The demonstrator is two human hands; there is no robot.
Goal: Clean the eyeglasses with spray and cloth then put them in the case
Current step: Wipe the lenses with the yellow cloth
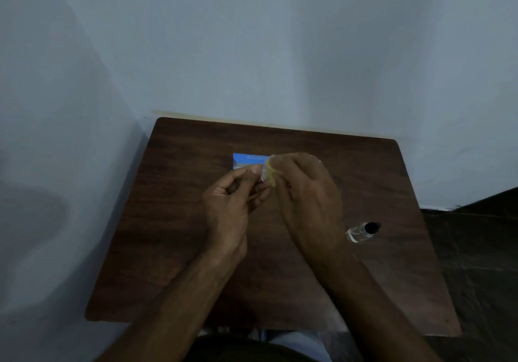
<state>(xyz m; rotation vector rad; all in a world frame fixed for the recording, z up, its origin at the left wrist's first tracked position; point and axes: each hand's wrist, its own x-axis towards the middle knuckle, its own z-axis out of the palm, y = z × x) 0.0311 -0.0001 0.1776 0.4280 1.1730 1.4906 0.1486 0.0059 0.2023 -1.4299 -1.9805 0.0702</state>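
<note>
Both forearms reach in from the bottom edge and meet over the middle of the dark wood-grain counter [179, 221], raised a little above its surface. The left hand [232, 202] is turned with its palm toward the right. Its fingers [253, 169] are curled narrowly, and the thumb and forefinger pinch the eyeglasses [262, 178] at one edge. The right hand [305, 202] shows its back to the camera and angles up and leftward. Its fingers [280, 162] are bunched closed around a pale yellow cloth [270, 174], which is pressed against the lens beside the left thumb. Most of the eyeglasses is hidden by the two hands and the cloth; only a thin bit of rim shows between the hands, with another faint arc past the right knuckles. Just behind the hands, a blue case [246, 161] lies flat on the counter, partly covered by them. A small clear spray bottle [363, 231] with a black cap lies on its side near the counter's right edge, well apart from the hands, with the cap pointing right. A pale blue wall [252, 53] rises behind the counter.
</note>
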